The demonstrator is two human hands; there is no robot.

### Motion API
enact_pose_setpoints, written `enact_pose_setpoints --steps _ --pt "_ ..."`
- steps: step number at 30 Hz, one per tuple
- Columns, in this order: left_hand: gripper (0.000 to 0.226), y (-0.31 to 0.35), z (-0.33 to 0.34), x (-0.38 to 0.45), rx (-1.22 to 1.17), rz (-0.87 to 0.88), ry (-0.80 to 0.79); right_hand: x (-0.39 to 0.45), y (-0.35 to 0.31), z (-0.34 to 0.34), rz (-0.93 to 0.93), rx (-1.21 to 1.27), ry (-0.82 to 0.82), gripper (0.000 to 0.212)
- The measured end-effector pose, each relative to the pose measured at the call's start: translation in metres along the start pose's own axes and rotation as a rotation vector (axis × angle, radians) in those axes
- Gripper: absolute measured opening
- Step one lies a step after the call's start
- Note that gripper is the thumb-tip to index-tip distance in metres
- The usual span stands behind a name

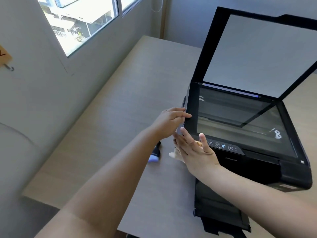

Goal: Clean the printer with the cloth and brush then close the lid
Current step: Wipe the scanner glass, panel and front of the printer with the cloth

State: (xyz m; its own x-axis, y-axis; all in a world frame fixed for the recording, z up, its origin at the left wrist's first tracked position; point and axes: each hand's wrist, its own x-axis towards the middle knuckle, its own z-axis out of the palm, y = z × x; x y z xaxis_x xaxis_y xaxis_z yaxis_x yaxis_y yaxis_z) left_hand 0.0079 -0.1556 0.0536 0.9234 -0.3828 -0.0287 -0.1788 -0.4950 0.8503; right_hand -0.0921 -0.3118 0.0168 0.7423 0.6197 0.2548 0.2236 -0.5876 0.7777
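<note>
The black printer [257,162] stands on the table with its scanner lid [257,54] raised and the glass [240,121] exposed. My left hand [169,122] grips the left edge of the scanner top, thumb on the upper face. Just below it, my right hand [193,148] hovers at the front-left corner by the control panel [223,146], fingers spread and holding nothing. A small brush [154,152] with a black handle and pale bristles lies on the table left of the printer. A bit of beige cloth [172,154] shows from under my right hand; most of it is hidden.
The wooden table [137,93] runs along a grey wall with a window [82,23] at the left. The printer's black output tray [219,212] sticks out over the table's near edge. A small hook [7,66] hangs on the wall.
</note>
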Motion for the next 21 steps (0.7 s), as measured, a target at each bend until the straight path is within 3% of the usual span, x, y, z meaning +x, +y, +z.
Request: enact_pose_setpoints --steps 2,5,8,10,14,16,18,21 --pt "0.040 0.001 -0.002 0.003 -0.105 -0.034 -0.008 0.005 -0.003 0.000 0.020 -0.023 0.009 0.057" --pt "0.040 0.001 -0.002 0.004 -0.285 -0.073 -0.020 0.018 -0.024 0.006 -0.058 0.003 -0.169 0.050" --pt "0.040 -0.002 -0.001 0.004 -0.375 -0.073 -0.044 0.015 -0.055 0.026 -0.362 -0.128 -0.280 0.050" --pt "0.040 -0.003 -0.002 0.004 -0.376 -0.072 -0.041 0.009 -0.059 0.034 -0.460 -0.152 -0.285 0.050" --pt "0.040 -0.003 -0.001 0.002 -0.324 -0.058 -0.036 -0.010 -0.027 0.038 -0.192 -0.028 0.045 0.058" --pt "0.039 -0.002 0.001 0.001 -0.319 -0.062 -0.026 -0.016 -0.001 0.039 -0.036 0.078 0.254 0.048" --pt "0.039 -0.001 0.003 -0.001 -0.330 -0.065 -0.006 -0.013 0.020 0.035 0.025 0.141 0.423 0.055" --pt "0.039 0.001 0.009 -0.004 -0.355 -0.056 0.025 -0.015 0.025 0.031 0.088 0.157 0.445 0.059"
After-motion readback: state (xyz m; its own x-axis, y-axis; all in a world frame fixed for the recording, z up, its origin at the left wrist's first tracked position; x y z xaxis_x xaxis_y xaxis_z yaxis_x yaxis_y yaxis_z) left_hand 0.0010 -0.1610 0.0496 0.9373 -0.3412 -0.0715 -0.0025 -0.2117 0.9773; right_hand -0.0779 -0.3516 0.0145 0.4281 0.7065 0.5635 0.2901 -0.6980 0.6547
